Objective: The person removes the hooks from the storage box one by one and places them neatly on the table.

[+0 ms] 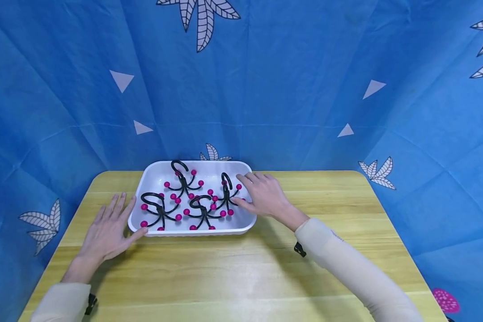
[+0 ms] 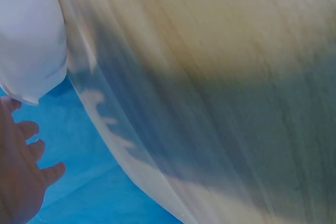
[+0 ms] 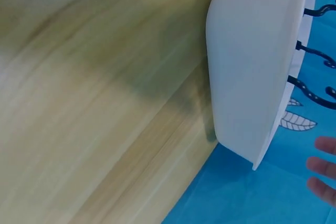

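A white tray (image 1: 241,230) holds several black hook-topped things, each with spread legs tipped in pink balls; they look like claw-type scalp massagers. One massager (image 1: 184,182) stands at the back, another (image 1: 161,209) at front left. My left hand (image 1: 108,229) is at the tray's left end, fingers spread, thumb by the front corner. Over the right rim reaches my right hand (image 1: 267,195), thumb and index finger apart near the rightmost massager (image 1: 226,195) and gripping nothing. In the right wrist view, separated fingers (image 3: 323,169) show beside the tray, with black hook tops above its rim.
The tray stands at the back edge of a light wooden table (image 1: 225,277). Right behind hangs a blue curtain (image 1: 265,89) with leaf and triangle prints, which also runs along both sides. Each sleeve has a dark strap piece below the wrist.
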`<state>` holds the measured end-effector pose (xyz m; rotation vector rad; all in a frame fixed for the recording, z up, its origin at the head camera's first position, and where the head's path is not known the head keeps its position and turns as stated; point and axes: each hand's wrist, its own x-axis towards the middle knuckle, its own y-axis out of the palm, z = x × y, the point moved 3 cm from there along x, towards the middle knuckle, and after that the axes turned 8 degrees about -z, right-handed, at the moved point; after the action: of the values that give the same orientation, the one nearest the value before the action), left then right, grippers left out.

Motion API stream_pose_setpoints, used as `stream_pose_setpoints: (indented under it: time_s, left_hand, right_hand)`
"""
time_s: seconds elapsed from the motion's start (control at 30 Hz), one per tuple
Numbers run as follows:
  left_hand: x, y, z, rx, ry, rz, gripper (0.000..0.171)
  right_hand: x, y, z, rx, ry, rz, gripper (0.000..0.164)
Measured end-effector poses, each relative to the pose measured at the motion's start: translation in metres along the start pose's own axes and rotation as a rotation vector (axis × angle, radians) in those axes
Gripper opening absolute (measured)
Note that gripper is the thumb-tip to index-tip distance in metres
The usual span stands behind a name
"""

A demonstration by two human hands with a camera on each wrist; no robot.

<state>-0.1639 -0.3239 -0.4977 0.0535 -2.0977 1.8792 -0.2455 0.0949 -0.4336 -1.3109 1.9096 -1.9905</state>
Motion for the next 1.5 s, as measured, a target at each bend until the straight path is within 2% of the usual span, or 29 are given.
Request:
stream_pose_setpoints:
  time_s: [0.13,0.37,0.73,1.07,1.3,1.5]
  left_hand:
    - [-0.001,0.001,-0.001,-0.001,-0.006,0.002,0.105]
    - [0.0,0.001,-0.002,-0.002,-0.005,0.003,0.104]
    - [-0.002,-0.001,-0.002,0.003,-0.018,0.009,0.105]
    - [-0.002,-0.003,-0.003,0.007,-0.029,0.019,0.104]
    - [-0.002,-0.002,-0.002,0.0,-0.032,0.024,0.105]
    - [0.0,-0.001,-0.001,0.0,-0.024,0.024,0.105]
  right_hand:
    - [0.009,0.008,0.001,-0.001,-0.018,0.034,0.068]
    - [0.022,0.019,0.003,0.009,0.01,0.073,0.065]
    - [0.035,0.021,0.007,0.011,0.01,0.006,0.056]
    - [0.038,0.026,0.006,-0.023,-0.037,-0.061,0.049]
    - [0.04,0.024,0.002,-0.024,-0.041,-0.064,0.037]
    - [0.042,0.022,0.0,-0.024,-0.039,-0.016,0.034]
